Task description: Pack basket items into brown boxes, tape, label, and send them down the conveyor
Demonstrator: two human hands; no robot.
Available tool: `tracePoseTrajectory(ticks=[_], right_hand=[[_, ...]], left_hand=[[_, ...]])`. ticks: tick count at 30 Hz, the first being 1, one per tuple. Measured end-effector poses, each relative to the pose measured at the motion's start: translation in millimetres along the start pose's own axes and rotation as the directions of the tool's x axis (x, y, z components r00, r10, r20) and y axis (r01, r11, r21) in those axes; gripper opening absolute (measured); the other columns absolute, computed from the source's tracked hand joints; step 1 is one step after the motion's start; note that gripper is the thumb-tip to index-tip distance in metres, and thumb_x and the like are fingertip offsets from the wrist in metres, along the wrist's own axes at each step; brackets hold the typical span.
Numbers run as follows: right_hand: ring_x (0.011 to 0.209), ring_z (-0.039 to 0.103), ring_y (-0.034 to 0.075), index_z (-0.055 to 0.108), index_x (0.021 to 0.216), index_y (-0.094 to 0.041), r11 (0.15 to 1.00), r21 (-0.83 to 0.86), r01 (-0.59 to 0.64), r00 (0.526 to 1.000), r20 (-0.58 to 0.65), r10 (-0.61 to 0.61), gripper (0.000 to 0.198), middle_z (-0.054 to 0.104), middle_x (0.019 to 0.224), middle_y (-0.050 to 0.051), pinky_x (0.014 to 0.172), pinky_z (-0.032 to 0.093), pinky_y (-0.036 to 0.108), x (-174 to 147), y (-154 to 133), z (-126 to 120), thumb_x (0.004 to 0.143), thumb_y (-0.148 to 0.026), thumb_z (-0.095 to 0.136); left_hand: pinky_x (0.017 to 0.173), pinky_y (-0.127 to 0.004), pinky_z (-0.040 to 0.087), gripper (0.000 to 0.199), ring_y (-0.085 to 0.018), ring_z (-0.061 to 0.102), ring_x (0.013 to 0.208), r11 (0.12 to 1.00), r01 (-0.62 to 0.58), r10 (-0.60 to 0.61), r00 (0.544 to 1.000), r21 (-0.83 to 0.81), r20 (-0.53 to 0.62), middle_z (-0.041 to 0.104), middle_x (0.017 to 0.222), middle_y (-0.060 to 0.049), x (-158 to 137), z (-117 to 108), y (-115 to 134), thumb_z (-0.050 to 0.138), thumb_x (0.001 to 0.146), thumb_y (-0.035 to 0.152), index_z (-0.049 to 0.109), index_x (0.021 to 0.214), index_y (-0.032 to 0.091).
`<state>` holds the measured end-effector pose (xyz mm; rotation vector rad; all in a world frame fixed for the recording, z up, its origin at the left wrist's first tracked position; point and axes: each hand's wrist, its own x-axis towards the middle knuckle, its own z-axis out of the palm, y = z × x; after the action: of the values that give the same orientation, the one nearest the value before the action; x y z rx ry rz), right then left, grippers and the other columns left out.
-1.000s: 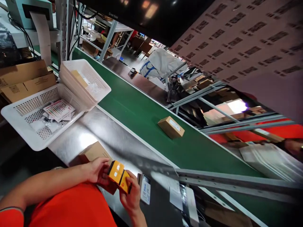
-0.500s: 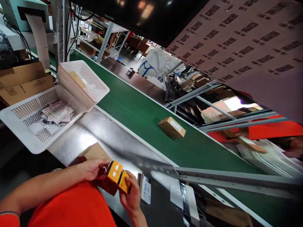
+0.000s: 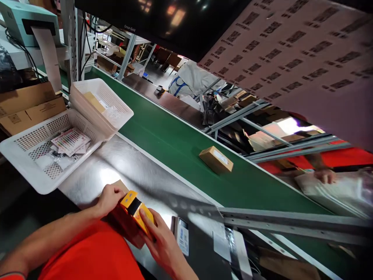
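My right hand (image 3: 164,243) is wrapped round a small yellow box (image 3: 147,221) with a black section near its upper end, thumb along its top side. The box is tilted over the brown cardboard box (image 3: 126,229), which lies against my red shirt. Curled fingers of my left hand (image 3: 109,200) are close beside the yellow box's upper end, near the cardboard edge. What those fingers pinch, if anything, is hidden. A grey device with a white label (image 3: 183,238) lies just right of my right hand.
A green conveyor belt (image 3: 163,140) carries a labelled carton (image 3: 216,160) beyond the metal bench (image 3: 101,163). White baskets (image 3: 43,186) stand left, holding cards and bags. A metal rail (image 3: 262,221) crosses at right. Another person's hand (image 3: 325,175) rests on plastic-wrapped packages.
The yellow box has turned in my right hand, its black section now facing up. My left hand has closed and shifted slightly left. The carton on the belt has moved slightly right.
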<state>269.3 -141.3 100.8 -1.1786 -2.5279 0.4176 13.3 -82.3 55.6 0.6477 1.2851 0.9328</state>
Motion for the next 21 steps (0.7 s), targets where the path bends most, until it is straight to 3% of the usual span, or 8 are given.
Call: tracePoseTrajectory(ticks=[3,5,8,13,17,21], right_hand=[[0.116,0.072,0.03,0.042,0.162,-0.036,0.998,-0.023,-0.065,0.995,0.069,0.067,0.073,0.064,0.139,0.015,0.09,0.065,0.04,-6,-4,-5,0.094,-0.021,0.062],[0.108,0.075,0.03,0.044,0.162,-0.035,0.995,-0.046,-0.084,0.993,0.078,0.088,0.072,0.067,0.134,0.016,0.084,0.067,0.038,-9,-7,-2,0.093,-0.023,0.064],[0.097,0.076,0.029,0.046,0.16,-0.034,0.992,-0.088,-0.092,0.992,0.078,0.099,0.069,0.07,0.126,0.016,0.078,0.067,0.038,-3,-9,5,0.094,-0.024,0.063],[0.096,0.073,0.029,0.047,0.16,-0.033,0.992,-0.118,-0.046,0.995,0.082,0.056,0.07,0.07,0.122,0.015,0.079,0.065,0.039,15,-10,10,0.093,-0.021,0.061],[0.101,0.071,0.028,0.048,0.159,-0.029,0.99,-0.097,-0.101,0.978,0.175,0.117,0.067,0.066,0.128,0.017,0.084,0.063,0.039,30,-18,7,0.094,-0.02,0.058],[0.108,0.068,0.029,0.049,0.158,-0.029,0.968,-0.147,-0.202,0.913,0.33,0.24,0.065,0.063,0.134,0.017,0.09,0.059,0.04,51,-34,4,0.094,-0.018,0.054]], left_hand=[[0.052,-0.025,0.039,0.023,-0.013,0.053,0.052,0.987,-0.102,0.117,0.986,0.127,-0.119,0.059,0.054,0.003,20,-24,13,0.072,0.077,0.037,0.07,0.067,0.017],[0.054,-0.025,0.043,0.023,-0.014,0.057,0.053,0.976,-0.131,0.153,0.981,0.176,-0.119,0.061,0.055,0.002,33,-38,17,0.074,0.075,0.038,0.069,0.067,0.017],[0.057,-0.024,0.05,0.027,-0.016,0.064,0.058,0.975,-0.122,0.139,0.986,0.183,-0.087,0.064,0.058,0.001,44,-51,14,0.074,0.077,0.041,0.066,0.069,0.017],[0.052,-0.025,0.055,0.036,-0.017,0.068,0.058,0.977,-0.09,0.106,0.991,0.195,-0.077,0.062,0.059,0.001,44,-58,3,0.067,0.084,0.054,0.057,0.078,0.02],[0.049,-0.025,0.057,0.044,-0.015,0.066,0.057,0.986,-0.115,0.124,0.99,0.119,-0.071,0.055,0.065,0.005,46,-65,-1,0.067,0.082,0.064,0.052,0.083,0.022],[0.049,-0.028,0.06,0.049,-0.012,0.061,0.054,0.995,-0.104,0.104,0.993,0.007,-0.059,0.05,0.069,0.007,50,-72,-4,0.071,0.078,0.066,0.049,0.083,0.023]])
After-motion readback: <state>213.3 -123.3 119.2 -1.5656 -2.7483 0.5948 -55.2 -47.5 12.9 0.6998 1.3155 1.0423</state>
